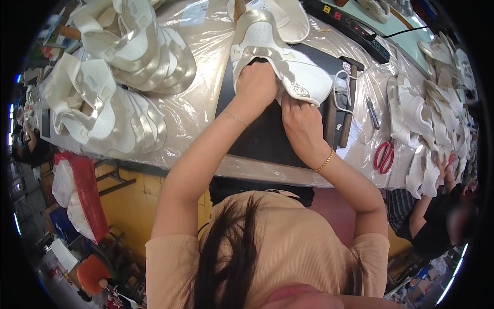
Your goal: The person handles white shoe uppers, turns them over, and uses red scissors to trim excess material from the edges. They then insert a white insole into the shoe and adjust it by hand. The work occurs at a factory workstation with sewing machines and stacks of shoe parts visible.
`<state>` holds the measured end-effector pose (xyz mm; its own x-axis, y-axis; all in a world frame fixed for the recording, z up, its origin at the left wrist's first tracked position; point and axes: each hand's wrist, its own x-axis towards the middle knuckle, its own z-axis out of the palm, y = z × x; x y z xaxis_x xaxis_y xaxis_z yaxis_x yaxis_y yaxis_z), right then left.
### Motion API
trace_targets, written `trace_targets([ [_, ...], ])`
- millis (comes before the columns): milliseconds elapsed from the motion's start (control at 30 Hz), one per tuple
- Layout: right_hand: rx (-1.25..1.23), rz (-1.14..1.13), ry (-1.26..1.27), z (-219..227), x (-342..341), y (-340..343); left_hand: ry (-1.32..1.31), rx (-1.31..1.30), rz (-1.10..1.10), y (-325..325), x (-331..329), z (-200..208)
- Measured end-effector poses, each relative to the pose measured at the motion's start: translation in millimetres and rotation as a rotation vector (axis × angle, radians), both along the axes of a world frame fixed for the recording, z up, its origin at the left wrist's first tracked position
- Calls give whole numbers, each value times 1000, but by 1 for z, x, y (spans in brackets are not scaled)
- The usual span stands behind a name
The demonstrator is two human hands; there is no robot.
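A white and pale-gold shoe upper (309, 74) lies over a black board (252, 141) in front of me, held between both hands. My left hand (257, 85) is closed, its fingers tucked into the upper's opening and mostly hidden by the material. Along the lower edge of the same upper, my right hand (302, 121) grips with bent fingers; their tips are out of sight under the white panel. Just beyond the board are a few more white shoe pieces (293, 23).
Stacks of similar uppers stand at the left (85, 103) and far left (139, 49). A hammer (349, 116), a pen-like tool (372, 112) and red-handled scissors (384, 157) lie to the right. Behind is a black power strip (347, 28). More uppers (411, 110) lie near another person (424, 219).
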<state>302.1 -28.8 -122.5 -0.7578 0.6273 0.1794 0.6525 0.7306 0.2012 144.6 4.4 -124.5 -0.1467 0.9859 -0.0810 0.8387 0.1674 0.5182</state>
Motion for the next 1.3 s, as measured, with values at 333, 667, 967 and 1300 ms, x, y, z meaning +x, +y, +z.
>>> trace_targets([
  [333,45,-70,-50,-8,-27,6,-86,93,-59,7,-7,-6],
  [667,-118,-81,141,-8,-13,15,-150,170,-21,7,-3,-17],
  [967,-170,-7,129,1,-8,13,-210,435,-146,15,-3,-47],
  [1300,34,99,178,-6,-18,14,-189,476,-237,8,-9,-50],
])
